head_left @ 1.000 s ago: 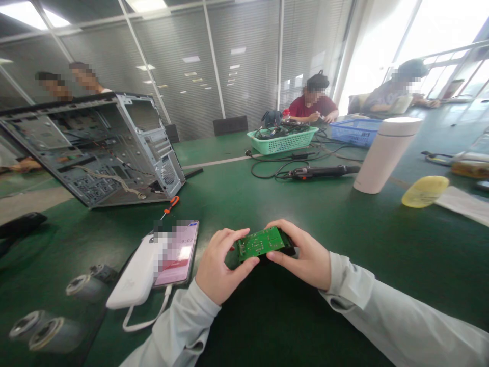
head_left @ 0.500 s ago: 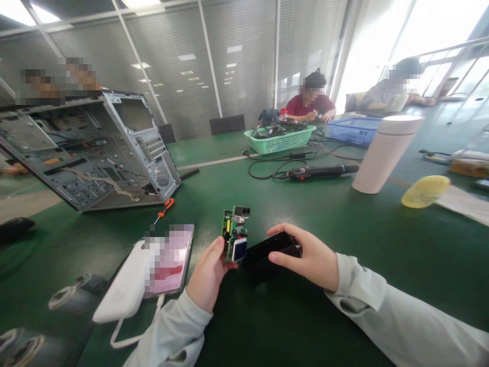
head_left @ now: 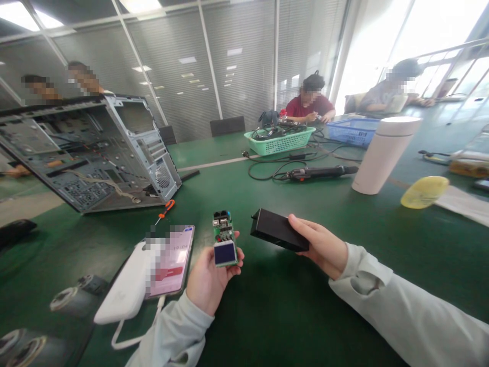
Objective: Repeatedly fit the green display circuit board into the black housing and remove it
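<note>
My left hand [head_left: 209, 279] is closed round a small green circuit board [head_left: 223, 244] that carries a little blue screen at its near end and black connectors at its far end. It holds the board flat, screen side up, above the green table. My right hand [head_left: 322, 245] grips one end of a black rectangular casing [head_left: 275, 229], lifted a little off the table to the right of the board. Board and casing are apart, with a gap between them.
A phone [head_left: 172, 260] lies on a white power bank [head_left: 127, 287] left of my left hand. An open computer case [head_left: 87, 153] stands at back left, an orange-handled screwdriver [head_left: 165, 208] before it. A white flask [head_left: 381, 154], yellow lid [head_left: 424, 191], electric screwdriver [head_left: 321, 172] and baskets [head_left: 281, 140] lie beyond. Other people sit at the far side.
The board came out of the black casing. My left hand carried it left and turned it screen side up, while my right hand lifted the casing off to the right.
</note>
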Motion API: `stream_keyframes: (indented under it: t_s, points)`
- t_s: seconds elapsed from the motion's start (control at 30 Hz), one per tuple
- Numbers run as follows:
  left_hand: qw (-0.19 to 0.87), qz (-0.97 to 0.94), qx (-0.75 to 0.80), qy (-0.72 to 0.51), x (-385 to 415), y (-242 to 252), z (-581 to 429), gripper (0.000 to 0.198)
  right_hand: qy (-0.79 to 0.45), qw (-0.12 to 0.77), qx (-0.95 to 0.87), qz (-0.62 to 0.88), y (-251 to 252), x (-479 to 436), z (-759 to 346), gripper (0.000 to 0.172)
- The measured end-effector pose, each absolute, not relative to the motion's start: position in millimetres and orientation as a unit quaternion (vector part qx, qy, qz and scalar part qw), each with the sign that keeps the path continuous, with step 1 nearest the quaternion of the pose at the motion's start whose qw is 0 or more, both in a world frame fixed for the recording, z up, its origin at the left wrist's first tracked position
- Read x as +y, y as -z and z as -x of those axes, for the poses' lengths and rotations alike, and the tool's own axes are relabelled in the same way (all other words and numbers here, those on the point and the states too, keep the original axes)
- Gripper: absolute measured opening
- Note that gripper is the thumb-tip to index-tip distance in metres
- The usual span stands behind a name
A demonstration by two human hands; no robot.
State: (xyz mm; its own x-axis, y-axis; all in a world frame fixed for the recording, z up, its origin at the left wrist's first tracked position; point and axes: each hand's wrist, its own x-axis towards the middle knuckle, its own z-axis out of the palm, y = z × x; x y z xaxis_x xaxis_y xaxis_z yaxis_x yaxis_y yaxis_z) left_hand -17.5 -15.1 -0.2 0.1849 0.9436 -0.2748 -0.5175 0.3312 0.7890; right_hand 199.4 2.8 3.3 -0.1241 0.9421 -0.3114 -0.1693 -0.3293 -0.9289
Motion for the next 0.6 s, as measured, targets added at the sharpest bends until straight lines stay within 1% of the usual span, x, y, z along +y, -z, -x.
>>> stream_keyframes:
  t_s: [0.1,0.23,0.33,0.47,0.6]
  points:
    - [0.718,-0.286,0.382,-0.507,-15.0,1.7,17.8,0.035,-0.732,0.408,-0.332,0.432,-3.3,-1.4,-193.8,0.041]
    - [0.716,-0.285,0.385,-0.508,-14.6,1.4,17.5,0.033,-0.813,0.36,-0.234,0.393,-7.3,-6.3,-186.5,0.028]
    - [0.714,-0.289,0.384,-0.509,-14.7,0.8,17.5,0.033,-0.84,0.34,-0.198,0.375,-10.3,-9.1,-182.3,0.031]
    - [0.717,-0.29,0.383,-0.506,-15.1,1.0,18.1,0.032,-0.866,0.316,-0.225,0.315,-10.8,-13.1,-179.3,0.04]
    - [0.717,-0.289,0.387,-0.503,-14.6,1.6,18.1,0.031,-0.876,0.308,-0.223,0.298,-8.8,-16.2,-178.1,0.041]
